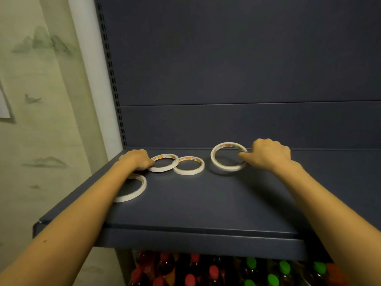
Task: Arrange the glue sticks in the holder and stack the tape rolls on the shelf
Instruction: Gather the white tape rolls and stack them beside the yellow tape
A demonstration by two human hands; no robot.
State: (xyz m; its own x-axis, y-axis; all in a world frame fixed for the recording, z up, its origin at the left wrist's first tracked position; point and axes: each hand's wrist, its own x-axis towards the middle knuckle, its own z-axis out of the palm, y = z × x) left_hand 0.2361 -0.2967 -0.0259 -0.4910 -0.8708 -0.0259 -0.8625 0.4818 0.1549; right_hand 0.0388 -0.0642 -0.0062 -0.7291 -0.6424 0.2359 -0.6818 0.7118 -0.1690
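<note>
Head view: a dark blue shelf [206,203] fills the middle, with a blue back panel [226,58] behind it. Four white tape rolls are in sight. The left hand [136,159] sits at 9 o'clock of the shelf, fingers curled down onto the rim of roll two [164,163], pinching its left edge; that roll is tilted, its right side resting on roll three [189,165], which lies flat just to its 3 o'clock. Roll one [134,189] lies flat at 7 o'clock of the left hand, partly hidden under the left forearm. The right hand [270,156] is at 2 o'clock of the shelf centre, closed on the right rim of roll four [228,156], thumb inside the ring and fingers outside; this roll is tipped up, its far edge raised, with a shadow below it. Roll four stands well apart from roll three. No glue stick or holder can be seen. Under the shelf, at 6 o'clock, bottles with red caps [189,279] and green caps [273,279] stand in rows. A pale wall with faint landscape print [41,120] is at 9 o'clock.
</note>
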